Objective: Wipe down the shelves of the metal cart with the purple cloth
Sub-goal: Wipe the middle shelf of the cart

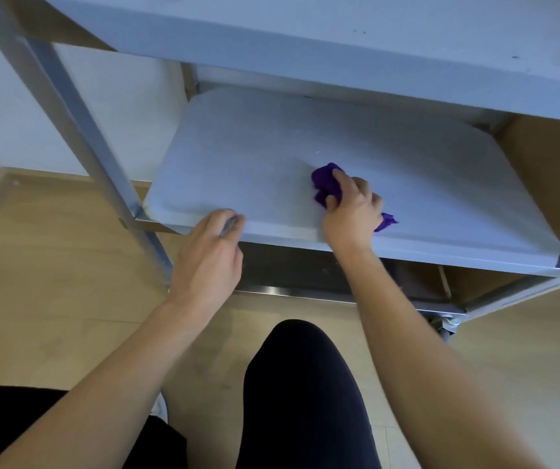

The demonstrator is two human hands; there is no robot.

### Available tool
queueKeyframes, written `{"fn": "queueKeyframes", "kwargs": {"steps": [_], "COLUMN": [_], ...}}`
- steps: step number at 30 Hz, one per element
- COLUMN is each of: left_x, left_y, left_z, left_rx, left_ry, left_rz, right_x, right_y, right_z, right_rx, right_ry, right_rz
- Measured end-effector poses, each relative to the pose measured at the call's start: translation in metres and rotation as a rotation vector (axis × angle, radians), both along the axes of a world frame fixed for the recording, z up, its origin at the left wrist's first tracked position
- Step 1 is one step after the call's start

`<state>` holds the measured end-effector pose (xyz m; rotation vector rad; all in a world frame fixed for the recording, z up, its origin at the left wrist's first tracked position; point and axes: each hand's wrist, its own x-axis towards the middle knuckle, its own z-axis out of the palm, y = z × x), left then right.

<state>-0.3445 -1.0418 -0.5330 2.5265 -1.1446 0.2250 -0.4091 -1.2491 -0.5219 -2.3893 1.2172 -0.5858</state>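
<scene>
On the middle shelf (407, 184) of the metal cart (79, 130), toward its near edge, the right hand (353, 211) clutches the bunched purple cloth (326, 184): soft, light, probably best held as a wad. The left hand (211, 255) touches the near rim; blur hides whether it grips.

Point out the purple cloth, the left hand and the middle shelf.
purple cloth (324, 186), head view, bunched part beyond the fingers.
left hand (209, 255), head view, its back.
middle shelf (424, 184), head view, bare top.
</scene>
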Motion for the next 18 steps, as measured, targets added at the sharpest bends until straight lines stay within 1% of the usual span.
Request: {"fn": "queueKeyframes", "kwargs": {"steps": [1,3,5,8,10,12,14,16,18], "left_x": [0.0,0.001,0.001,0.001,0.001,0.0,-0.002,-0.004,-0.005], "left_y": [0.0,0.0,0.003,0.004,0.001,-0.005,-0.011,-0.018,-0.028], "left_z": [0.0,0.0,0.0,0.001,0.001,0.001,0.002,0.002,0.002], "left_rx": [-0.011,-0.031,-0.037,-0.056,-0.057,-0.053,-0.057,-0.06,-0.054], "left_ry": [0.013,0.046,0.054,0.048,0.049,0.049,0.038,0.014,-0.002], "left_rz": [0.001,0.012,0.019,0.02,0.024,0.037,0.036,0.01,-0.045], "right_x": [0.009,0.029,0.046,0.052,0.042,0.03,0.015,-0.003,-0.016], "right_y": [0.019,0.057,0.082,0.075,0.053,0.019,-0.022,-0.065,-0.095], "right_z": [-0.001,-0.005,-0.006,-0.004,-0.005,-0.005,-0.004,-0.001,0.002], "right_rx": [-0.037,-0.087,-0.077,-0.035,-0.074,-0.086,-0.083,-0.076,-0.014], "right_ry": [0.015,-0.008,-0.035,-0.024,-0.017,-0.014,0.026,0.078,0.076], "right_rz": [0.051,0.226,0.378,0.48,0.5,0.435,0.312,0.134,-0.077]}}
